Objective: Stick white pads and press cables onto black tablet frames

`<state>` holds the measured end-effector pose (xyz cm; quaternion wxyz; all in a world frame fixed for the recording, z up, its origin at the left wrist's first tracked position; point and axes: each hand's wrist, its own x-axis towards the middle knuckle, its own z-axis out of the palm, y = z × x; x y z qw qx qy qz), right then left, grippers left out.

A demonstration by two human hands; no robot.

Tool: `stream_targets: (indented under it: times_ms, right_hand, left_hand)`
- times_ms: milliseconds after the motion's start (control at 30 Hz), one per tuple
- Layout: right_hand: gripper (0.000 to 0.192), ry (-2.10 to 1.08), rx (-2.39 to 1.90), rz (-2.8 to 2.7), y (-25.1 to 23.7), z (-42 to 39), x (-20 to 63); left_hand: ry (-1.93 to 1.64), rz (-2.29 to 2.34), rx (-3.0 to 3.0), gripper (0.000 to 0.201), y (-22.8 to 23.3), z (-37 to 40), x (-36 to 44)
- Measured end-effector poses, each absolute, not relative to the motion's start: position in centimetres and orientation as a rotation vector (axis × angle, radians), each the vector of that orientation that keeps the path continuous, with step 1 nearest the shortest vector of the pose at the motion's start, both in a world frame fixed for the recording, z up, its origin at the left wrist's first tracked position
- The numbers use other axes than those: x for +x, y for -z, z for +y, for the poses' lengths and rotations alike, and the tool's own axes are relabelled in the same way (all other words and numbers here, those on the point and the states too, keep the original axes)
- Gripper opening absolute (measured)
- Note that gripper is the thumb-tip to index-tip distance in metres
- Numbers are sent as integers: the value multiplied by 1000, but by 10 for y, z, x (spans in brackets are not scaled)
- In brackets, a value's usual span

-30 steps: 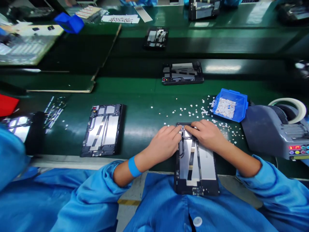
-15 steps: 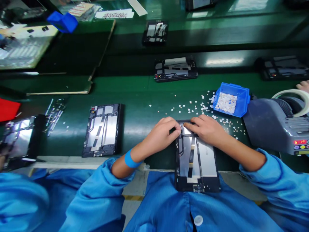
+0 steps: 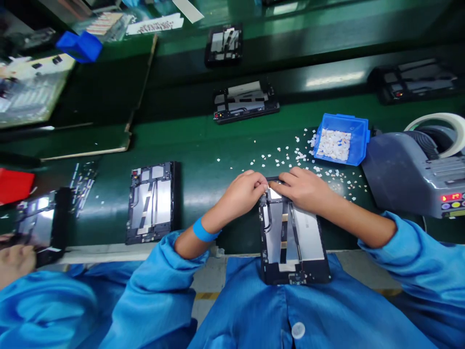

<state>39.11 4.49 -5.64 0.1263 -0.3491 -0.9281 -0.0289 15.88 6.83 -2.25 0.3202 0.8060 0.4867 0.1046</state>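
Observation:
An opened tablet (image 3: 308, 232), its inner parts and ribbon cables showing, lies in front of me with its lower end over the table edge. My left hand (image 3: 247, 191) is closed in a pinch at its upper left corner; whatever small piece lies between the fingertips I cannot make out. My right hand (image 3: 303, 189) rests across the tablet's top right part and grips it there, its fingertips close to the left ones. Small white paper bits (image 3: 300, 156) are scattered just beyond both hands, beside a blue bin (image 3: 359, 148) holding more of them.
A grey tape dispenser (image 3: 403, 169) carrying a tape roll stands at right. Another opened tablet (image 3: 152, 203) lies to my left; several more sit farther back. A co-worker's hand (image 3: 18, 261) is at a tablet (image 3: 39, 223) on the far left, near a red object (image 3: 15, 186).
My left fingers have drawn closer together and nearer to the right fingertips. The right hand keeps its place on the tablet. The view has shifted slightly, and a co-worker's hand shows more at left.

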Motion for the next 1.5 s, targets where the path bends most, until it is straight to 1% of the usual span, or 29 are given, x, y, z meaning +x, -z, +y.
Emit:
stream_targets:
  times_ms: [133, 233, 333, 433, 633, 767, 900, 967, 1133, 1233, 1500]
  right_hand:
    - [28, 86, -1009, -2688, 56, 45, 391]
    - [29, 84, -996, -2690, 56, 45, 391]
    - [30, 77, -984, -2693, 57, 46, 392]
    - [30, 73, -975, -2692, 59, 46, 394]
    - [33, 59, -979, -2669, 64, 46, 396]
    - [32, 87, -991, -2711, 60, 45, 394]
    - [33, 127, -997, -2780, 52, 44, 392]
    - [32, 152, -982, -2811, 50, 45, 392]
    - [28, 184, -936, -2833, 47, 48, 395]
    - [29, 179, -933, -2832, 49, 49, 396]
    - [33, 160, -926, -2824, 53, 50, 395]
  left_hand:
    - [-325, 1266, 2350, 16, 15, 43, 146]
    - [-219, 1245, 2586, 19, 15, 22, 139]
    - [-123, 1180, 2743, 16, 21, 12, 140]
    - [-90, 1159, 2804, 16, 25, 14, 145]
    - [-56, 1134, 2826, 21, 24, 16, 146]
    - [-65, 1136, 2791, 23, 24, 16, 145]
    - [-78, 1138, 2682, 19, 19, 20, 143]
    - [-136, 1134, 2583, 15, 15, 25, 142]
    - [-363, 1229, 2197, 13, 17, 49, 144]
    - [-331, 1258, 2072, 13, 23, 63, 150]
    - [-283, 1272, 2032, 17, 28, 74, 164]
